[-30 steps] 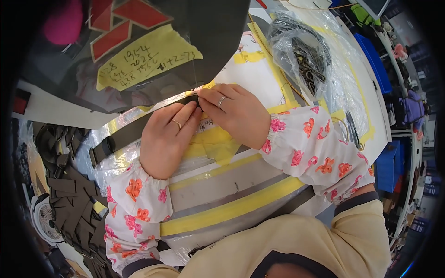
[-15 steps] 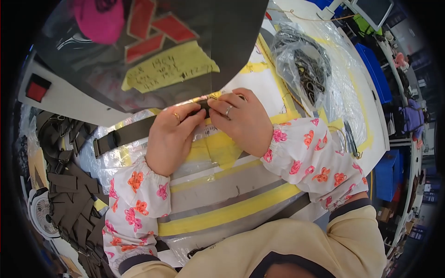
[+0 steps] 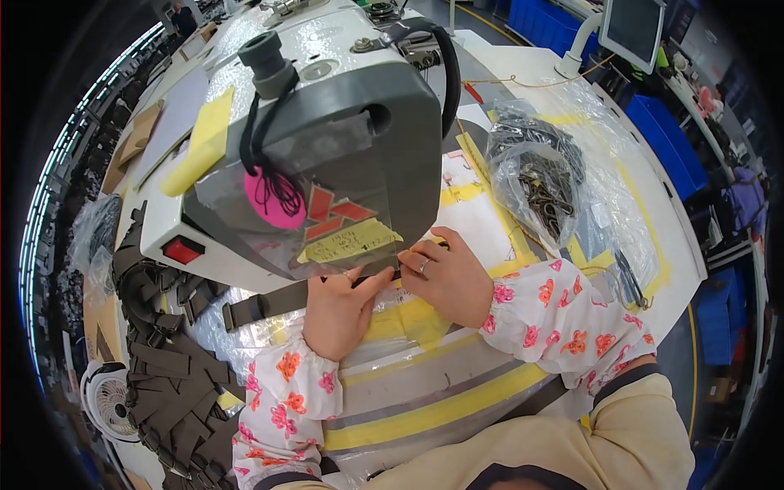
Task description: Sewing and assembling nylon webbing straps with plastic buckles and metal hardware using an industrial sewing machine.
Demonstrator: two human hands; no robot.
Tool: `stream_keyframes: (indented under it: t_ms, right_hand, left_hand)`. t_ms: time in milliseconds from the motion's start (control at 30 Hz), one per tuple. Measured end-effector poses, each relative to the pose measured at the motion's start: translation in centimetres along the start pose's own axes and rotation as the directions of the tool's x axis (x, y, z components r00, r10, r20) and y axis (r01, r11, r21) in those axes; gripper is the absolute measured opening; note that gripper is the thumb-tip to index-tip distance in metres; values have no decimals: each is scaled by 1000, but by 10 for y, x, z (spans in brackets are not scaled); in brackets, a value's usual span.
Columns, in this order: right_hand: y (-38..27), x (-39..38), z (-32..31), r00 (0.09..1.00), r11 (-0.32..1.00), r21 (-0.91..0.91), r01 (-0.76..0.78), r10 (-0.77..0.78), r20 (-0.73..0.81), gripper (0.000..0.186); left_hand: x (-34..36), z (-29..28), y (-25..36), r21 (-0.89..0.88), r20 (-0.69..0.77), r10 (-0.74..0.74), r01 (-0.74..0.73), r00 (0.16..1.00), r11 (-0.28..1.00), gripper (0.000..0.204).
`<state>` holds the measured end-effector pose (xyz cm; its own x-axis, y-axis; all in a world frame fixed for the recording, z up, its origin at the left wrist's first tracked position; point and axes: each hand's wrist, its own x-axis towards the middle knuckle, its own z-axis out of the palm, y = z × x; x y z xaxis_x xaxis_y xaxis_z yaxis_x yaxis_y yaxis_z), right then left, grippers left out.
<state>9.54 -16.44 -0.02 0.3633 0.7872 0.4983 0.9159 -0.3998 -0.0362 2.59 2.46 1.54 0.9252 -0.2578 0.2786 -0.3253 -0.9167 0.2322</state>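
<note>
A dark olive webbing strap (image 3: 286,300) with a black plastic buckle (image 3: 243,312) at its left end runs under the head of a grey and white industrial sewing machine (image 3: 412,155). My left hand (image 3: 336,314) closes on this strap, index finger and thumb reaching along it toward the right. Close by, my right hand (image 3: 449,282) is closed, its fingertips meeting the strap's right part near the left fingertips. A small dark tip shows by its bent fingers, too little to name. The machine head hides the needle area.
Heaped dark straps (image 3: 175,376) lie at the left, near a small white fan (image 3: 110,400). On the right, a clear plastic bag (image 3: 539,175) holds dark cord-like pieces. Yellow tape (image 3: 441,408) crosses the table front. A monitor (image 3: 633,33) and blue bins (image 3: 665,143) stand beyond.
The view has tilted up and back, so more of the machine shows. Both hands remain close together at the strap; my left index finger now stretches further along it.
</note>
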Motion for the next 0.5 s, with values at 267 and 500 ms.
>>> stream_keyframes:
  t_ms: [267, 500]
  right_hand:
    - [0, 8, -4, 1000, 1000, 8, -18, 18, 15, 15]
    - [1, 8, -4, 998, 999, -53, -3, 6, 63, 17]
  left_hand:
    - [1, 9, -12, -121, -71, -52, 43, 996, 992, 27]
    - [3, 7, -14, -173, -93, -20, 4, 995, 985, 20]
